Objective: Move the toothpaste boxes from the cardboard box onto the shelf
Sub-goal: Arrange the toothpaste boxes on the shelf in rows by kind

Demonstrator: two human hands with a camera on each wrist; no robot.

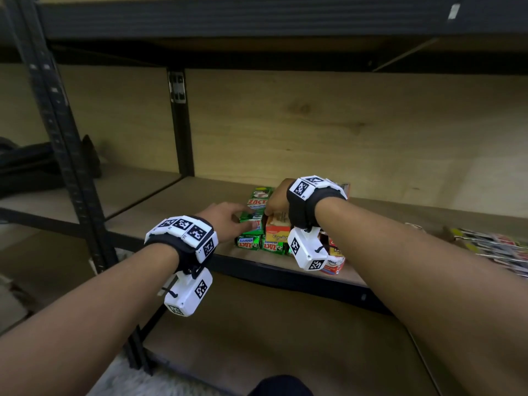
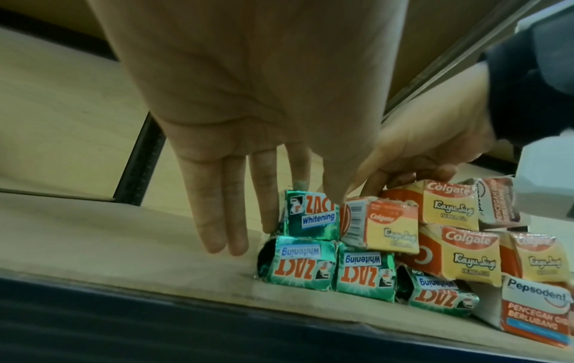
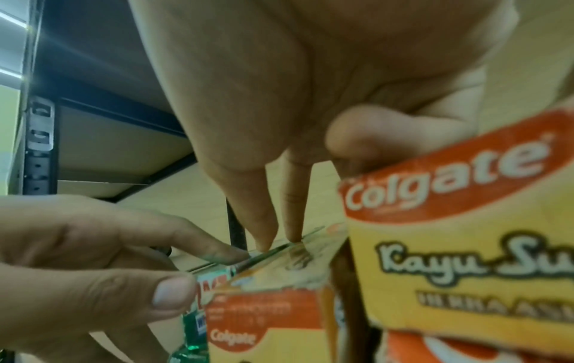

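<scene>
Toothpaste boxes are stacked on the wooden shelf (image 1: 171, 212) near its front edge. My left hand (image 1: 248, 217) holds the upper green ZACT box (image 2: 307, 216), with straight fingers (image 2: 236, 221) along its left side and the thumb at its near right corner. My right hand (image 1: 271, 207) reaches down from above. Its thumb and one fingertip touch the orange Colgate box (image 2: 379, 226) beside the ZACT box. Its other fingers curl on a higher Colgate box (image 3: 466, 221). More ZACT boxes (image 2: 298, 265) and a Pepsodent box (image 2: 534, 312) lie in the bottom row.
A black upright post (image 1: 180, 124) stands behind and left of the stack, and the upper shelf beam (image 1: 257, 18) hangs overhead. Blurred printed packaging (image 1: 500, 247) lies at the right end of the shelf. Bare board stretches left of the stack.
</scene>
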